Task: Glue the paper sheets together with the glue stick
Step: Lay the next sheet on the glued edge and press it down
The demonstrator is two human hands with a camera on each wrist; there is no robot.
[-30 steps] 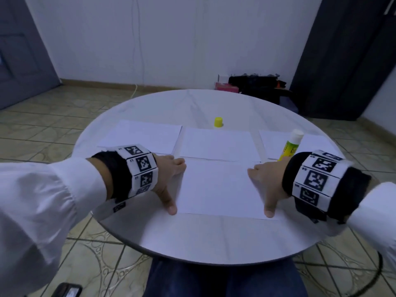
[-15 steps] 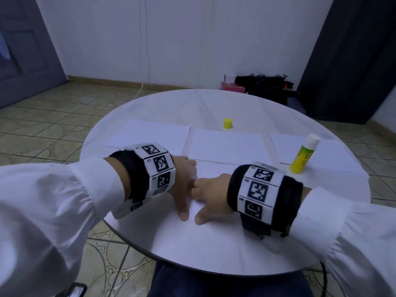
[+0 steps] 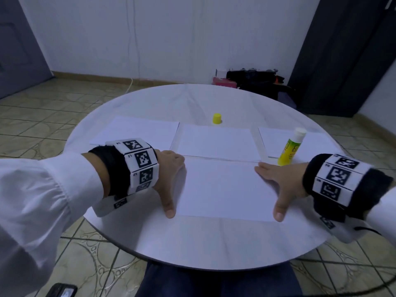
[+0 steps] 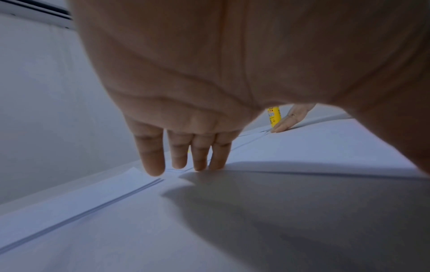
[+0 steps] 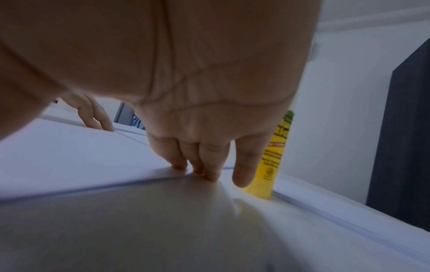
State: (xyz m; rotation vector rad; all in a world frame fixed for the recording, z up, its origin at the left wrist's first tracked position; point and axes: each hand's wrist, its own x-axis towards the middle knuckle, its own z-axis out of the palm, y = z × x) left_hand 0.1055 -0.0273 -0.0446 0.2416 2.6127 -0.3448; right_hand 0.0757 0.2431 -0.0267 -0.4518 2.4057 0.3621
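The near paper sheet (image 3: 222,188) is pressed flat at its ends by left hand (image 3: 169,168) and right hand (image 3: 280,179), fingers straight, on a round white table (image 3: 203,239) over tiled floor (image 3: 42,116).

Round white table (image 3: 192,99) on beige patterned floor tiles (image 3: 42,108). Plain white wall (image 3: 171,35) behind, white cable (image 3: 137,39) hanging down it. Dark grey door (image 3: 19,46) left, dark cabinet (image 3: 342,56) right. Black bags (image 3: 252,77) and pink box (image 3: 224,82) by the wall. Dim, bluish light.
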